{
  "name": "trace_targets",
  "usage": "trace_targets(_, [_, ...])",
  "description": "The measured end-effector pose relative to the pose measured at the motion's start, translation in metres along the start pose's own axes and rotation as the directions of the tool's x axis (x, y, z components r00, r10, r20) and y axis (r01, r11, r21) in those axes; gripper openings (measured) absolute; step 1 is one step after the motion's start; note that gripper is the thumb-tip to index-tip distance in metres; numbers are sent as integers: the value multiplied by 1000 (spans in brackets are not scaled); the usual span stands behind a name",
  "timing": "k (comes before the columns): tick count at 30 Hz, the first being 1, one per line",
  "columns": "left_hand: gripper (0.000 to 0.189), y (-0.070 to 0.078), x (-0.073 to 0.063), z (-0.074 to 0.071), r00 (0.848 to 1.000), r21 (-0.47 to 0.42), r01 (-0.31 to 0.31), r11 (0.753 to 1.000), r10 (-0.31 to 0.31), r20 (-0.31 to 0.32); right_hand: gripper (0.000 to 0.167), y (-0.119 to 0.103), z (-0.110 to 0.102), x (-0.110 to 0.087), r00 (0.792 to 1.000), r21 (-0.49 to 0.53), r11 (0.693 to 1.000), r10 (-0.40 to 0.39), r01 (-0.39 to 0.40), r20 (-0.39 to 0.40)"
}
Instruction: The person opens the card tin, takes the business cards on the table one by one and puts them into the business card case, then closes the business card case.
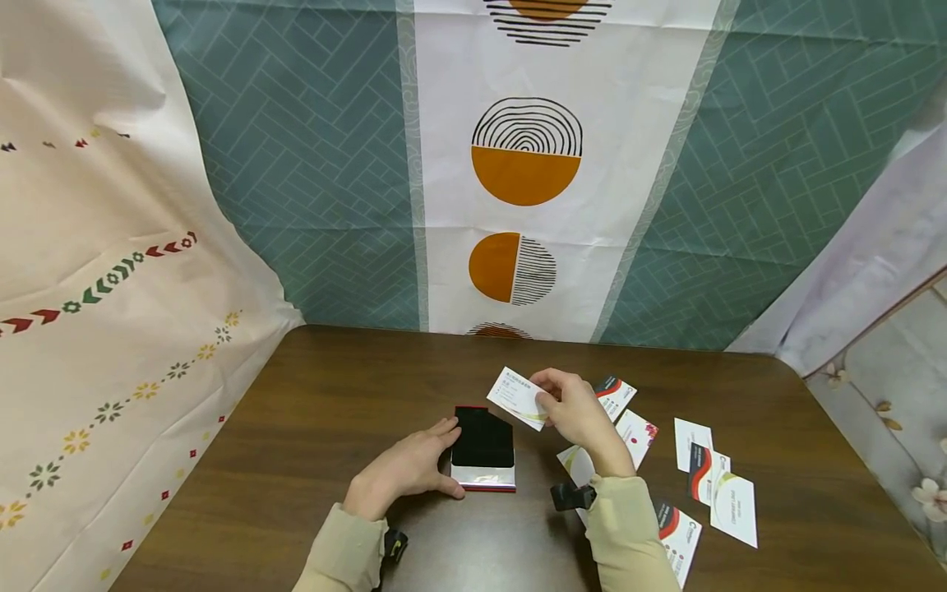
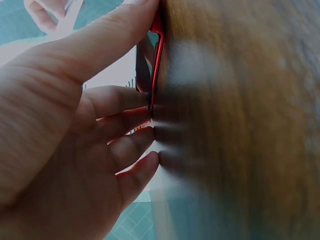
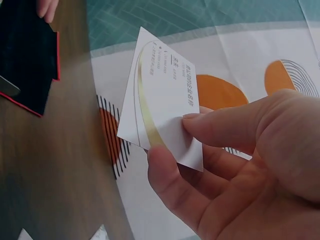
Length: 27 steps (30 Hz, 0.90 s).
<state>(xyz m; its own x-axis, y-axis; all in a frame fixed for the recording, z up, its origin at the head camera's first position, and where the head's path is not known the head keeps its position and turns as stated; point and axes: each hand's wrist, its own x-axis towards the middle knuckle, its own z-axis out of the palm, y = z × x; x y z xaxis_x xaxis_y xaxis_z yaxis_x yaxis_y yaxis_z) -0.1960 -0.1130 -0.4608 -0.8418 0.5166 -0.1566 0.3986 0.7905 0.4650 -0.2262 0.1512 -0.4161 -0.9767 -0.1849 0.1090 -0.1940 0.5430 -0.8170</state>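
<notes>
A flat black card case (image 1: 482, 442) with red edges and a silver band along its near side lies on the table. My left hand (image 1: 410, 467) holds it from the left, with the thumb at the near corner and the fingertips along its side. In the left wrist view the thumb meets the red edge (image 2: 157, 60). Above the table, right of the case, my right hand (image 1: 580, 413) pinches a white business card (image 1: 516, 398) between thumb and fingers. The right wrist view shows print and a gold curve on that card (image 3: 165, 100).
Several business cards lie around and beneath the right forearm, among them a red-and-black one (image 1: 616, 396) and one with pink marks (image 1: 638, 434). Farther right, a white card (image 1: 734, 508) overlaps others. A patterned cloth (image 1: 355, 205) hangs behind the brown table (image 1: 355, 411).
</notes>
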Motion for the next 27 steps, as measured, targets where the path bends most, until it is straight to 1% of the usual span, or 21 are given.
trace_targets(8, [93,-2,0,2,1000,4,-11,1000,11,-14,15,-2,17,1,998,-29,999,-27,28,51])
trace_targets(20, [95,-3,1,2,1000,-6,-6,1000,6,-24,11,8,38,5,989,-59,995,-78,86,125])
trace_targets(27, [97,-3,0,0,999,-27,-22,999,21,-37,11,12,47,8,988,-119,987,-91,107,126])
